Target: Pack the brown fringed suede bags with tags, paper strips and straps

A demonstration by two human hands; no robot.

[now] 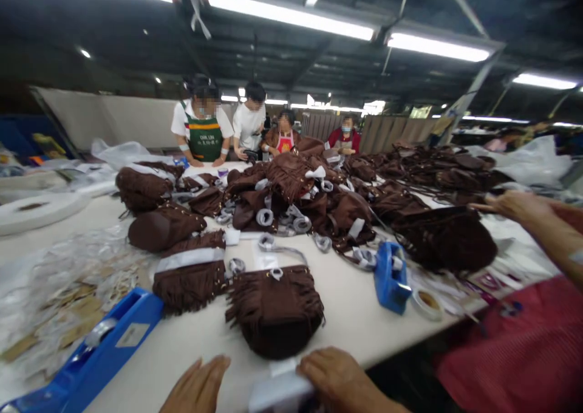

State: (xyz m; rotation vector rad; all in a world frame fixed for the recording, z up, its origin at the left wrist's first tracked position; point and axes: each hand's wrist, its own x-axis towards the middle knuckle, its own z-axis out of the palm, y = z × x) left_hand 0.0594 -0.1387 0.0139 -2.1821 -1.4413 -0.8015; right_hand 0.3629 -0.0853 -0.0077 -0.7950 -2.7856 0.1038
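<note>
brown fringed bag [274,307], blue tape dispenser [390,277]

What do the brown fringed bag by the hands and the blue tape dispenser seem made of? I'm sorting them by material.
Brown fringed bag: likely suede or faux suede, matte, with soft cut fringe strips and small metal-looking studs. Blue tape dispenser: looks like hard moulded plastic, smooth and slightly glossy.

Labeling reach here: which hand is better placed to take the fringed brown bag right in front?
Right, probably. The right hand lies just below the fringed brown bag, fingers on a white piece. The left hand rests flat on the table, further left of the bag.
</note>
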